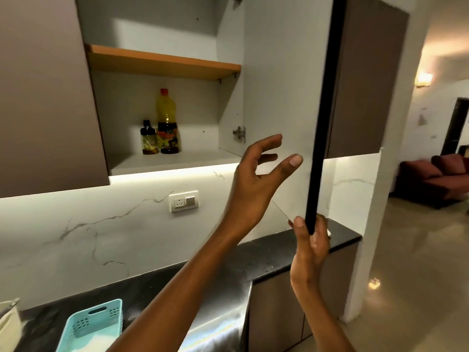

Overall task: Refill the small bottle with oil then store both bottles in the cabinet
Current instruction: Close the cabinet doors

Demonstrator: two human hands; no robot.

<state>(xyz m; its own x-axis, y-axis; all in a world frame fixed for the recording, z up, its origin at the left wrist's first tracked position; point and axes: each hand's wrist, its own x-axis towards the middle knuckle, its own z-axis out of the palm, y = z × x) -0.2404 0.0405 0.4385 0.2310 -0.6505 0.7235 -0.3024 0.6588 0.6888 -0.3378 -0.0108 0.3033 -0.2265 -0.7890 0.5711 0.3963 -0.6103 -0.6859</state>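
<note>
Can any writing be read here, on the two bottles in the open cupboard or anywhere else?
No text reads clearly.
Tall yellow plastic oil bottle with red cap: lettering on its dark label band, too blurred to read.
Small clear glass bottle with black cap: no lettering visible.
White wall socket plate: no readable marking.

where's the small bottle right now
In the head view, the small bottle stands on the cabinet's bottom shelf, just left of the big yellow bottle.
</note>
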